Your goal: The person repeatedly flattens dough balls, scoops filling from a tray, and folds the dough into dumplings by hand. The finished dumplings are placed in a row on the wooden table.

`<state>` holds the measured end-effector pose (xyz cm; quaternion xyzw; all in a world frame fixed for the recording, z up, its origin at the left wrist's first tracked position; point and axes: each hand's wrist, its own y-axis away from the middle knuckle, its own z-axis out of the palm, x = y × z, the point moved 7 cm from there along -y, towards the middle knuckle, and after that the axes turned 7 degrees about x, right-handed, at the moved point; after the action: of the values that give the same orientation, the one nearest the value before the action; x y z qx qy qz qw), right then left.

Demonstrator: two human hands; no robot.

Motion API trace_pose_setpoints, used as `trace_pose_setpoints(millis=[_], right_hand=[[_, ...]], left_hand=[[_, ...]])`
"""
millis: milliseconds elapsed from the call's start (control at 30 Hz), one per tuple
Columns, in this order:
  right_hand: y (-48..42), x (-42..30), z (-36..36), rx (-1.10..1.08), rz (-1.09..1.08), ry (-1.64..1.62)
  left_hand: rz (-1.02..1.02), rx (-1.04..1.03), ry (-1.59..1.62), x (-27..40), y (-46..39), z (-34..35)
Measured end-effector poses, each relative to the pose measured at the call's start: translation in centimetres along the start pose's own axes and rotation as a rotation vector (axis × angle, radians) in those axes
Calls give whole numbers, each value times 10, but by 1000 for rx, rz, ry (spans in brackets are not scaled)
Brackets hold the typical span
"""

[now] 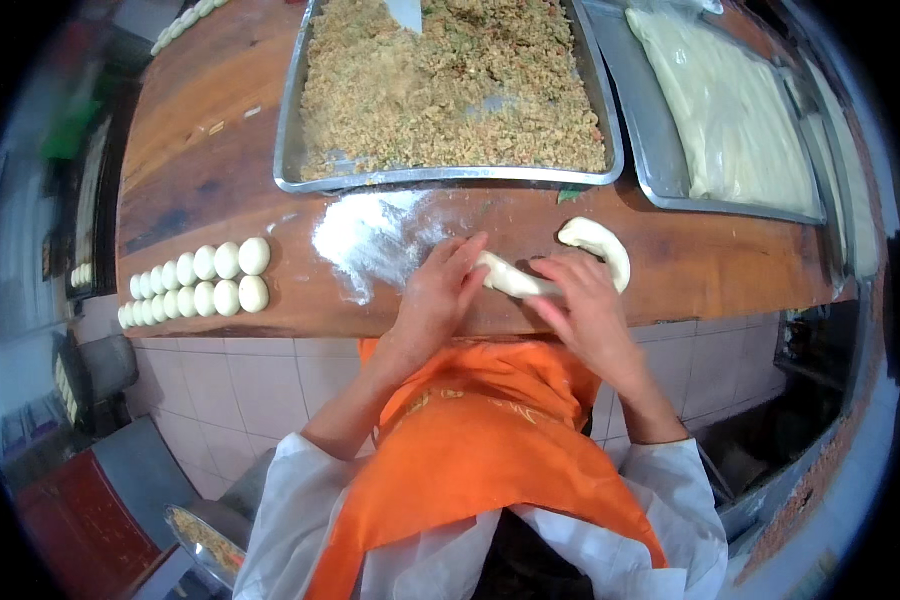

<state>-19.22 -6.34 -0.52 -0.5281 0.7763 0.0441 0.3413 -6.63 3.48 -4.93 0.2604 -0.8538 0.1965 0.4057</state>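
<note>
A rope of white dough lies on the wooden table near its front edge, between my two hands. My left hand touches the rope's left end with its fingertips. Over the right part of the dough is my right hand, fingers spread and slightly blurred. A curved end of dough bends out behind the right hand; whether it joins the rope is hidden by the hand. White flour is spread on the wood to the left of the hands. Two rows of round dough pieces sit at the left.
A metal tray of crumbly filling with a white scraper stands behind the hands. Right of it, another metal tray holds plastic-covered dough. More dough pieces lie at the far left. A bowl stands low at left.
</note>
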Motion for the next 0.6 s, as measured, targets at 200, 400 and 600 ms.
trace_pose_setpoints(millis=[200,400,600], right_hand=[[-1,-3,33,-37,-58,29],[-7,-3,19,-102,-2,-186],[-7,14,15,-247,143,-300]], left_hand=[[-114,-157,266,-7,14,4],[-446,-129,540,-4,8,11],[-269,-60,480,31,-7,5]])
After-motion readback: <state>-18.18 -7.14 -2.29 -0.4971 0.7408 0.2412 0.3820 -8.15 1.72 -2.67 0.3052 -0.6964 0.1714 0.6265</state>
